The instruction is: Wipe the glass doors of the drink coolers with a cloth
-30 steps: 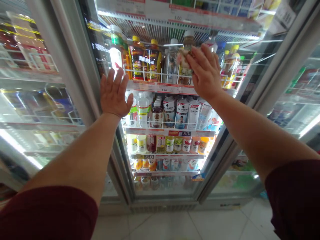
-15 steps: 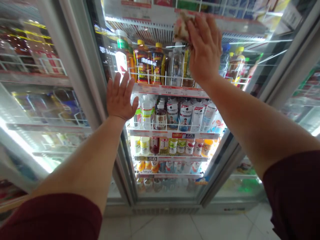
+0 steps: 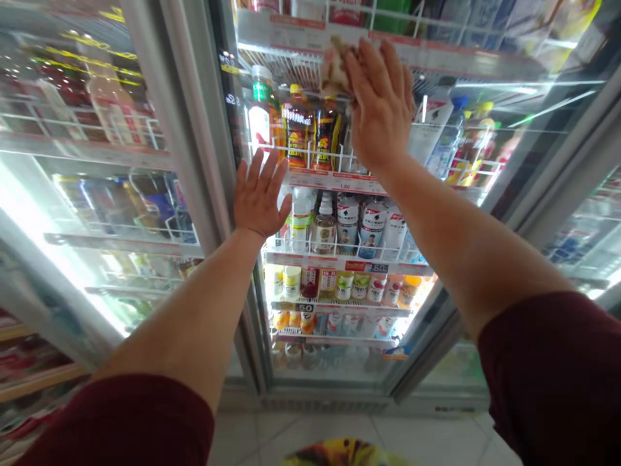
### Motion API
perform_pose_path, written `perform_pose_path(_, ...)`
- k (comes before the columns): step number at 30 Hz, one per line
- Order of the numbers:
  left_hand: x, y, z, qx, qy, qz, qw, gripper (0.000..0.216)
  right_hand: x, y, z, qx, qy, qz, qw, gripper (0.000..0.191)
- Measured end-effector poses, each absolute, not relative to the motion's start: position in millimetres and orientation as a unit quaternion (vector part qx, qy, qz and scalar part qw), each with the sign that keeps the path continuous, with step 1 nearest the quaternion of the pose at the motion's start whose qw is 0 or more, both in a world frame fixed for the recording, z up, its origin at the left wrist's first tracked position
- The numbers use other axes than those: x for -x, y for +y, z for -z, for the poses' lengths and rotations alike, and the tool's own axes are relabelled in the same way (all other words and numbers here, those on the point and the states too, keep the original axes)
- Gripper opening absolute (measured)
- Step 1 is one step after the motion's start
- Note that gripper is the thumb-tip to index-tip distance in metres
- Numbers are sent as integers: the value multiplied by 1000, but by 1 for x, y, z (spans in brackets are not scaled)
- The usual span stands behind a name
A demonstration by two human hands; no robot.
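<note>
Beige cloth (image 3: 334, 68) bunched under our right hand's (image 3: 381, 107) fingers, looks pressed to the glass (image 3: 339, 372). Over the last half second it slid left, now just above the second dark bottle (image 3: 324, 139), overlapping the upper price strip (image 3: 295, 32). Reads as a sideways wipe, so a fresh patch gets covered. Our left hand (image 3: 262, 200) stays spread wide near the frame (image 3: 200, 110), holding nothing. Yellow patterned thing (image 3: 339, 452) just appeared at bottom, can't tell what

Mottled beige cloth (image 3: 336, 68), dark maroon sleeves (image 3: 130, 421)
</note>
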State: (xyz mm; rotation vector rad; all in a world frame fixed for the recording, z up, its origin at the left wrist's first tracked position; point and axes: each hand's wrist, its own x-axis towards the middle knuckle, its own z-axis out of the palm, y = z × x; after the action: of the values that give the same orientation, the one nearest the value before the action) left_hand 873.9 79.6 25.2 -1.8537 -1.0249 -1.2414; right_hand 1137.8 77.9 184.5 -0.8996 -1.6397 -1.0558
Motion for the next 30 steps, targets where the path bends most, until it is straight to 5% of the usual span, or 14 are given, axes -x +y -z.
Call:
perform_pose_path(3, -874, 78, -25, 714, -393, 471, 337, 73, -1129, 76, -169, 372, -645, 430, 511, 59)
perform_pose_path(10, -880, 70, -29, 720, -413, 470, 302, 74, -1141, 68, -143, 267, -789, 402, 379, 52)
perform_pose_path(17, -880, 68, -27, 721, -399, 466, 321, 72, -1150, 91, -132, 293, -694, 394, 527, 60)
perform_pose_path(23, -879, 69, -26, 724, -383, 468, 331, 72, -1143, 60, -105, 280, -809, 400, 327, 53)
perform_pose_path(28, -879, 73, -24, 727, -359, 481, 333, 71, -1150, 54, -58, 370, -689, 408, 470, 56)
perform_pose_path(30, -879, 74, -24, 728, -349, 486, 334, 72, -1154, 53, -38, 380, -695, 403, 459, 57)
